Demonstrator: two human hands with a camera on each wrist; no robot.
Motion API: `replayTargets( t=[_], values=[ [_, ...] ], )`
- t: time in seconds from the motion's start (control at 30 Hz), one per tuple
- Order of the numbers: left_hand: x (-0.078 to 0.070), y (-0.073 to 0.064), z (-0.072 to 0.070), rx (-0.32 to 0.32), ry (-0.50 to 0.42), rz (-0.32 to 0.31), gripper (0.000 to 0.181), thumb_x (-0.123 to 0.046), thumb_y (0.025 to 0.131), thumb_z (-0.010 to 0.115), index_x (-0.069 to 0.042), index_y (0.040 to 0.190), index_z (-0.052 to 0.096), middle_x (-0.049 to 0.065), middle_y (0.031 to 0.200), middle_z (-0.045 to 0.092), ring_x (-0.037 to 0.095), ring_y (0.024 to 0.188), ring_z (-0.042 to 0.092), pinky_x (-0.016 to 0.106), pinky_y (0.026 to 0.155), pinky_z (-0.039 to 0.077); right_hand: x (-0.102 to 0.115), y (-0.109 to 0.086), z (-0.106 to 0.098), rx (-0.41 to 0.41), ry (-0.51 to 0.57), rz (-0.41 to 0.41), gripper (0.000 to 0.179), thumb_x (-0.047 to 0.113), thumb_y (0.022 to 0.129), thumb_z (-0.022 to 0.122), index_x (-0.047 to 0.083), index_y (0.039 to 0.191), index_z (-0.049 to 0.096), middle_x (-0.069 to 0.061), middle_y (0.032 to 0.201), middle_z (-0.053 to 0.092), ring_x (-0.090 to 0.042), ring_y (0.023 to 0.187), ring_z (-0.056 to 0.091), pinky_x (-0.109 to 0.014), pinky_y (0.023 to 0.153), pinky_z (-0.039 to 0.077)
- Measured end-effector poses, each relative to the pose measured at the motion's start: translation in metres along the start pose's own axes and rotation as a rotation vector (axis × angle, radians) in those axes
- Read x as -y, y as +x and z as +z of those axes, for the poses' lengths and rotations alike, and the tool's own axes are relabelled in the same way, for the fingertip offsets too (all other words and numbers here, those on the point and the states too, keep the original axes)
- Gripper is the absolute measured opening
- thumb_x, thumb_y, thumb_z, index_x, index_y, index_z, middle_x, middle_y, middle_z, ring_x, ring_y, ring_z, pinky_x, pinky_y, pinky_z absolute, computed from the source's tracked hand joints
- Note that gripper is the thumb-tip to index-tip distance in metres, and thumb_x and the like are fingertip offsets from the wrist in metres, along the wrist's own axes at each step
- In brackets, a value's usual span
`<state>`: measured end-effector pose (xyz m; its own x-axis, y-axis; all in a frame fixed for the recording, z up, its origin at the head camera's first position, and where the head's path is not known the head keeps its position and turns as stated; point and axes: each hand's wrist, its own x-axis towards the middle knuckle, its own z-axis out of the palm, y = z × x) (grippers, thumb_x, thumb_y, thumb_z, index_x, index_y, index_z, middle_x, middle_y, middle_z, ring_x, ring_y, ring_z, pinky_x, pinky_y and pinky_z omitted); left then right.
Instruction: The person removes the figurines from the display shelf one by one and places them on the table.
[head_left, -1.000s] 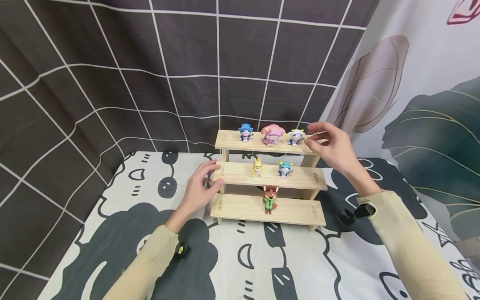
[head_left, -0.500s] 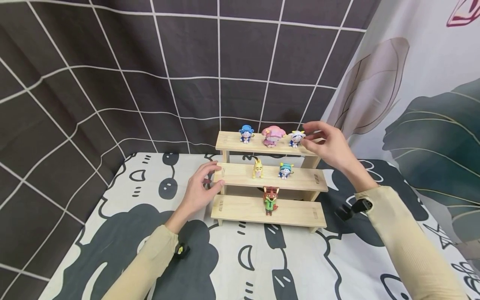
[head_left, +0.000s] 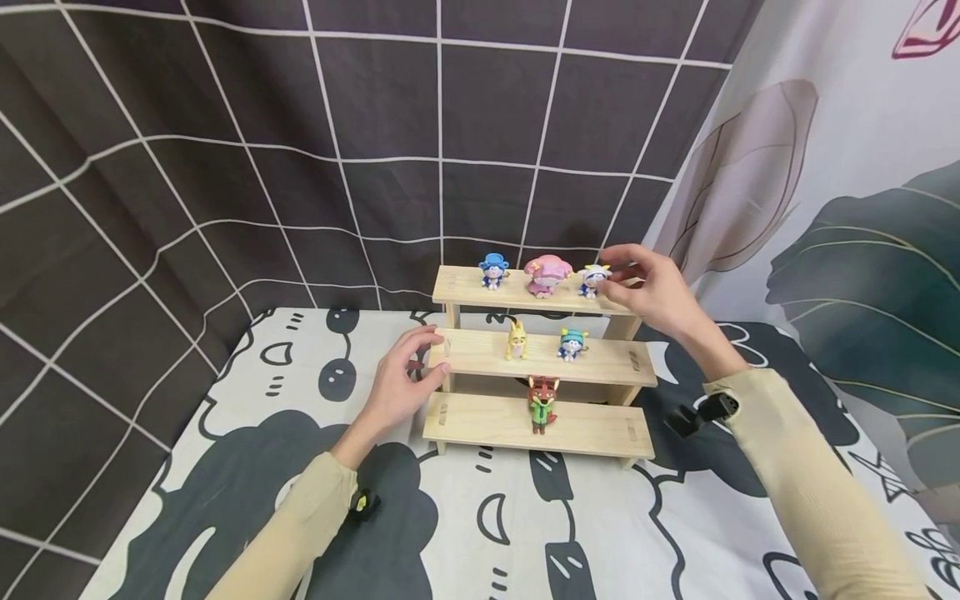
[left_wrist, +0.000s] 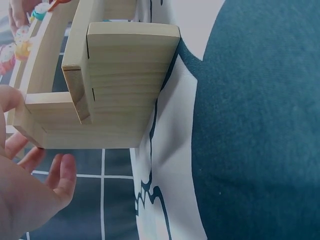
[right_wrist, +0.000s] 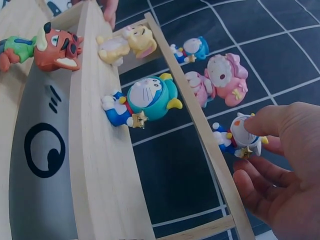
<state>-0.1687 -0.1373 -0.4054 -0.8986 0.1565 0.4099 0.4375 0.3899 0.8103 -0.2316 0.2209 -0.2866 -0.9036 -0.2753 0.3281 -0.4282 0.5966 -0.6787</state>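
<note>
The person's right hand point(head_left: 654, 287) is pinching a white-hatted figurine point(right_wrist: 234, 135) near the right end of the far, top shelf point(head_left: 465, 288), the thumb lying across its face, a finger reaching behind its head, the rest hanging loosely bent. The figurine is standing upright just right of a pink figurine point(head_left: 547, 277), its feet seemingly resting on the board. The left hand point(head_left: 401, 379) is bracketing the left end of the middle shelf point(head_left: 476, 354) between thumb and half-bent fingers; how firmly it is pressing, I cannot tell. An uneven release could be tipping the figurine off the far edge; a leftward push could be toppling its pink neighbour; a jolt from the left could be rocking the fox figurine point(head_left: 542, 406) on the near shelf point(head_left: 480, 421)
</note>
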Motion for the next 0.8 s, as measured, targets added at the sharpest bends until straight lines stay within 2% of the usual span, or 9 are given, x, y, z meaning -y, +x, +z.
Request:
replayTargets(
  t=[0.33, 0.8],
  values=[
    [0.0021, 0.0001, 0.0007, -0.005, 0.011, -0.013, 0.038, -0.006, 0.088, 0.072, -0.003, 0.124, 0.063, 0.014, 0.143, 0.052, 0.032, 0.124, 0.054, 0.051, 0.087, 0.051, -0.0016, 0.0022, 0.0030, 0.010, -0.012, 0.010, 0.038, 0.002, 0.090, 0.071, -0.004, 0.126, 0.060, -0.021, 0.116, 0.062, -0.029, 0.092, 0.058, -0.014, 0.069, 0.046],
    [0.0028, -0.0007, 0.0013, -0.011, 0.011, 0.002, 0.039, -0.006, 0.087, 0.073, -0.003, 0.125, 0.062, 0.014, 0.144, 0.051, 0.033, 0.122, 0.055, 0.049, 0.086, 0.052, -0.0028, 0.0049, 0.0043, 0.029, -0.013, -0.015, 0.032, 0.004, 0.091, 0.071, -0.005, 0.120, 0.062, -0.020, 0.110, 0.064, -0.028, 0.087, 0.057, -0.017, 0.068, 0.046]
  ],
)
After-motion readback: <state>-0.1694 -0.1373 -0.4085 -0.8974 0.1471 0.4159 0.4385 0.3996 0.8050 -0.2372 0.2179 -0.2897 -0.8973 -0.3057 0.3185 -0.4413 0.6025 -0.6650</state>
